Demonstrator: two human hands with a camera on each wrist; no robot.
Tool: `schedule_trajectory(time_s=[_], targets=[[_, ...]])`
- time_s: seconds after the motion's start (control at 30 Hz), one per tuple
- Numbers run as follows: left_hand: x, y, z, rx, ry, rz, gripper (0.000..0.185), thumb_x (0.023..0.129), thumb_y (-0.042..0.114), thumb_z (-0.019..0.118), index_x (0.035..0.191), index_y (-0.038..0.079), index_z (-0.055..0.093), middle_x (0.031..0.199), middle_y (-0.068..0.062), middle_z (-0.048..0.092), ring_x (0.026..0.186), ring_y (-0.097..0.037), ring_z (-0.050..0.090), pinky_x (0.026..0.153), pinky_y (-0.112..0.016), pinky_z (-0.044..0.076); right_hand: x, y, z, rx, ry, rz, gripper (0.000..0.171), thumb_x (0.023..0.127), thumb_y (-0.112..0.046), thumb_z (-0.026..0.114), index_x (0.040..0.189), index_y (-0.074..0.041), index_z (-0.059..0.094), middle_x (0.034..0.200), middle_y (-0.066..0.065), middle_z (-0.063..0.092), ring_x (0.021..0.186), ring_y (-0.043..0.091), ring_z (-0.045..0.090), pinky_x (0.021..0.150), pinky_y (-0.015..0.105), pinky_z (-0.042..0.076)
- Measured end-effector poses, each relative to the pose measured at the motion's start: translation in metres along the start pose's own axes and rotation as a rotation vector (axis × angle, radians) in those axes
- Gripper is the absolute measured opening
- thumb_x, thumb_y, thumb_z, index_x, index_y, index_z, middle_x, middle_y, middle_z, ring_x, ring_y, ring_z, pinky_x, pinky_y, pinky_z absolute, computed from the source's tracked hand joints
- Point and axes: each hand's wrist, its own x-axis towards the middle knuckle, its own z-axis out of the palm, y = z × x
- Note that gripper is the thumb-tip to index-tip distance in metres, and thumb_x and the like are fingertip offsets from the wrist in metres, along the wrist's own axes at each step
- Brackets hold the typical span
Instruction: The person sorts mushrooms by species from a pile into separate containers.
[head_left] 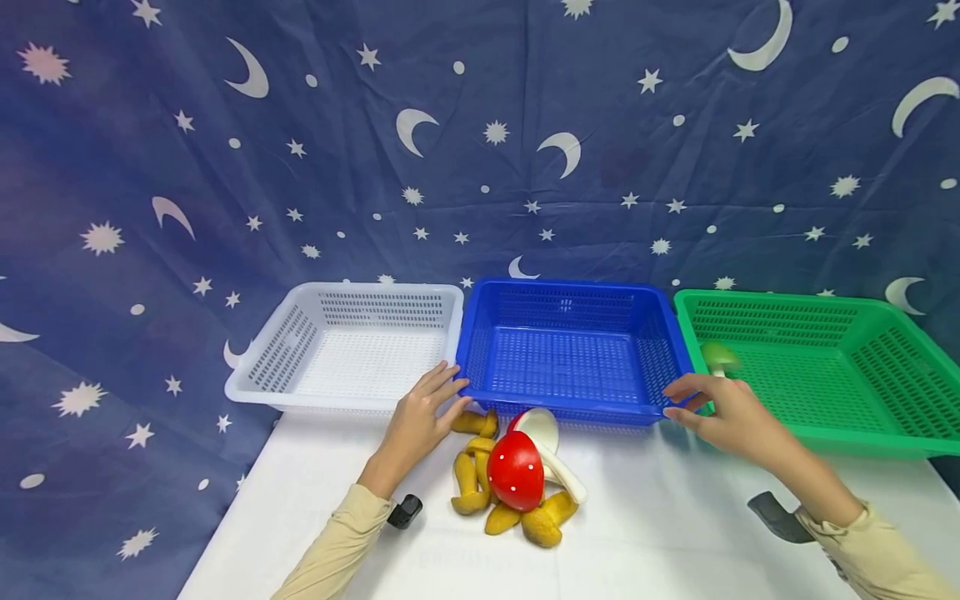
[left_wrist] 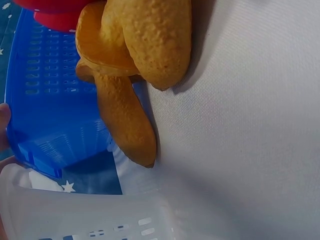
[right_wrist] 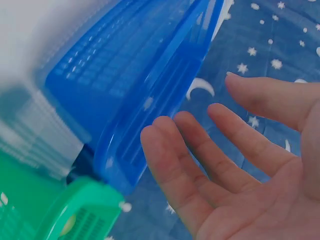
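A blue plastic basket (head_left: 564,408) stands in the middle between a white basket and a green one. At its front left corner is my left hand (head_left: 422,421), fingers extended, the fingertips at the rim; whether they press on it I cannot tell. My right hand (head_left: 738,417) is at the front right corner with loosely bent fingers. In the right wrist view that hand's palm shows with nothing in it, beside the blue rim. Before the blue basket lies a pile of toy mushrooms: red-capped ones with white dots (head_left: 516,471) and several yellow-brown ones (left_wrist: 127,120).
The white basket (head_left: 341,406) stands on the left. On the right, the green basket (head_left: 817,296) holds a green-capped mushroom (head_left: 718,356) near its left wall. A white cloth (head_left: 637,533) covers the table, and a dark blue star-and-moon curtain (head_left: 480,158) hangs behind.
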Motion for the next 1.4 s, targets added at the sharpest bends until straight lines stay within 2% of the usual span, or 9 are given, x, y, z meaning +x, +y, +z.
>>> schedule_trajectory(time_s=[0.27,0.43,0.6,0.87,1.03,1.2,1.4], targets=[[0.001,0.002,0.0,0.006,-0.01,0.003,0.028,0.086,0.019,0.071,0.108,0.004,0.07,0.123,-0.017,0.061,0.122,-0.035,0.05,0.097,-0.044,0.043,-0.001,-0.019,0.018,0.05,-0.05,-0.042,0.019,0.084,-0.009,0.07,0.101,-0.002,0.067,0.099,0.007,0.067,0.078,0.014,0.062,0.06,0.023,0.052],[0.0,0.001,0.001,0.008,0.007,0.008,0.027,0.084,0.019,0.072,0.107,0.003,0.071,0.121,-0.017,0.061,0.121,-0.036,0.051,0.097,-0.044,0.044,0.001,-0.026,0.032,0.085,-0.073,-0.049,0.017,0.084,-0.008,0.069,0.101,-0.003,0.067,0.099,0.007,0.067,0.079,0.014,0.063,0.06,0.023,0.052],[0.0,0.001,0.001,0.001,0.012,0.012,0.027,0.084,0.019,0.072,0.107,0.003,0.071,0.121,-0.017,0.061,0.121,-0.036,0.051,0.097,-0.044,0.044,0.003,-0.03,0.052,0.111,-0.087,-0.053,0.016,0.083,-0.007,0.07,0.099,-0.006,0.067,0.094,0.003,0.067,0.077,0.011,0.062,0.062,0.022,0.052],[-0.004,0.0,0.0,0.014,0.01,0.005,0.028,0.083,0.017,0.073,0.107,0.003,0.071,0.121,-0.017,0.062,0.12,-0.036,0.051,0.096,-0.045,0.044,0.009,-0.038,0.085,0.187,-0.16,-0.091,0.017,0.082,-0.013,0.072,0.098,-0.008,0.068,0.091,0.0,0.065,0.076,0.01,0.06,0.066,0.023,0.052],[-0.004,0.0,0.0,0.008,0.007,-0.005,0.028,0.084,0.017,0.073,0.107,0.003,0.071,0.122,-0.017,0.061,0.121,-0.035,0.051,0.097,-0.044,0.044,0.012,-0.042,0.102,0.219,-0.215,-0.063,0.022,0.082,-0.012,0.072,0.102,-0.004,0.067,0.09,0.003,0.064,0.076,0.013,0.059,0.064,0.022,0.051],[-0.002,0.001,0.001,0.002,-0.001,-0.005,0.028,0.086,0.019,0.07,0.109,0.002,0.07,0.123,-0.017,0.06,0.122,-0.035,0.05,0.098,-0.043,0.043,0.013,-0.04,0.114,0.352,-0.275,-0.015,0.033,0.08,-0.009,0.073,0.106,0.006,0.061,0.085,0.007,0.063,0.07,0.019,0.059,0.051,0.024,0.052],[0.001,0.001,0.001,0.01,-0.005,-0.003,0.028,0.086,0.019,0.07,0.109,0.003,0.07,0.123,-0.017,0.06,0.123,-0.035,0.049,0.098,-0.042,0.043,0.017,-0.034,0.129,0.369,-0.308,0.033,0.033,0.077,-0.009,0.075,0.104,0.004,0.062,0.081,0.004,0.062,0.067,0.017,0.056,0.051,0.025,0.051]])
